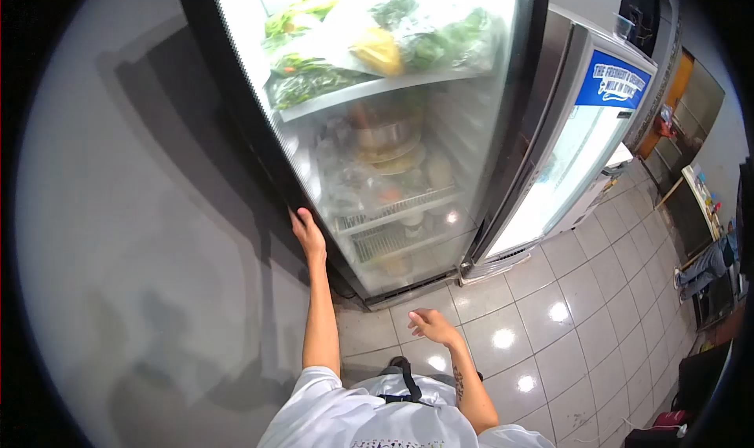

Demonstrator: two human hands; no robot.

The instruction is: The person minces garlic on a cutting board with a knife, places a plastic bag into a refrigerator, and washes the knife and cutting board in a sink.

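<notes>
A tall black-framed display fridge with a glass door stands right in front of me. My left hand is at the left edge of its frame, thumb showing on the near side and the other fingers partly hidden around the edge. Through the partly fogged glass I see leafy greens and a yellow item on the upper shelf. A round pot or bowl and plastic bags sit lower down. My right hand hangs over the floor, loosely bent, fingers apart, holding nothing.
A second lit fridge with a blue sign stands to the right, a clear cup on top. A grey wall is on the left. Tiled floor stretches right, toward another person's legs beside a table.
</notes>
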